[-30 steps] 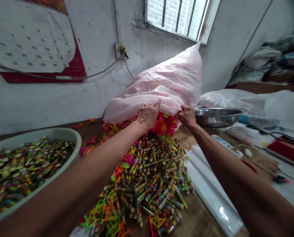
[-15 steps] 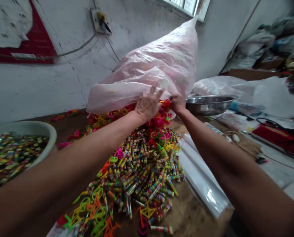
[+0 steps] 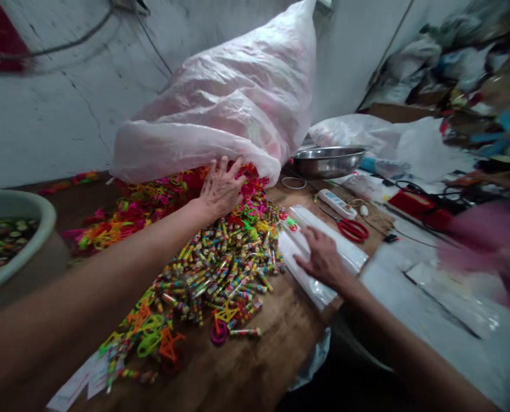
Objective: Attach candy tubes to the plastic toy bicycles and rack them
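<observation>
My left hand [image 3: 222, 190] lies with spread fingers at the mouth of a big translucent pinkish plastic bag [image 3: 238, 91], over bright red, pink and orange plastic pieces [image 3: 109, 226] spilling out. Its fingertips touch or nearly touch the bag's lower edge. My right hand [image 3: 321, 256] is over a stack of clear flat plastic bags [image 3: 309, 286], fingers apart and holding nothing; I cannot tell if it touches them. Small red and green plastic pieces [image 3: 290, 222] lie on that stack. Between my arms is a heap of small colourful wrapped tubes [image 3: 220, 269].
A pale green tub [image 3: 47, 214] of similar tubes stands at left. Behind the stack are a steel basin [image 3: 330, 163], a white power strip [image 3: 336, 203] and red-handled scissors [image 3: 353, 230]. A blurred pink shape, perhaps a person's clothing, shows at far right.
My right hand has left the bag's mouth and come down right over the clear bags. My left hand stays at the bag's mouth. The view has shifted rightward and down.
</observation>
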Demonstrator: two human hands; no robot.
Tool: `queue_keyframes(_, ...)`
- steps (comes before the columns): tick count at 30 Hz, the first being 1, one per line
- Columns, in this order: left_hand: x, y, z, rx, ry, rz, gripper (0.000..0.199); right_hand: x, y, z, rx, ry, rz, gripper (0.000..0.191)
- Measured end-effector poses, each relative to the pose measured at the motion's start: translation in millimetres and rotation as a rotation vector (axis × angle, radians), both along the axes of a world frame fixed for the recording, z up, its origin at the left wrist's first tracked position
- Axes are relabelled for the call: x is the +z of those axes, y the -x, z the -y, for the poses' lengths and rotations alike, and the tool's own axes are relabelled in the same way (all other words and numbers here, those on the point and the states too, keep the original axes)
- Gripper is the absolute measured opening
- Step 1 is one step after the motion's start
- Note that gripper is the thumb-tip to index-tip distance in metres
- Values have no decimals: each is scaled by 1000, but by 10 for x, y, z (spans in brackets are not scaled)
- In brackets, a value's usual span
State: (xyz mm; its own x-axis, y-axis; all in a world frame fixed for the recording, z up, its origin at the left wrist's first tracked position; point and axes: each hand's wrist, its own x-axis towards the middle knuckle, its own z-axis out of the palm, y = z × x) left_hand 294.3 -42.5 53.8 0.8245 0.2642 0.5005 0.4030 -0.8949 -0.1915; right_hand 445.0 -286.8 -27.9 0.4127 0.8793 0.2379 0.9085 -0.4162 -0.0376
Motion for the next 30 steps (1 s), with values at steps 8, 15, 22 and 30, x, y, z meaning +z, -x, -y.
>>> queue_keyframes(8,-128,-80,691,-27,5,109,31,-511,240,291,-57,155,-72,70)
queue_keyframes(15,-703,-315,1375,-308,172,-187,30,-518,253,135,-220,189,-29,43)
queue_keyframes(22,-1102,-203,1283,-236,249,-307,29,-527,95,202,-296,171,11,48)
queue_keyframes(30,-1137,23,1281,-226,241,-299,35,-549,-7,185,-310,191,33,47)
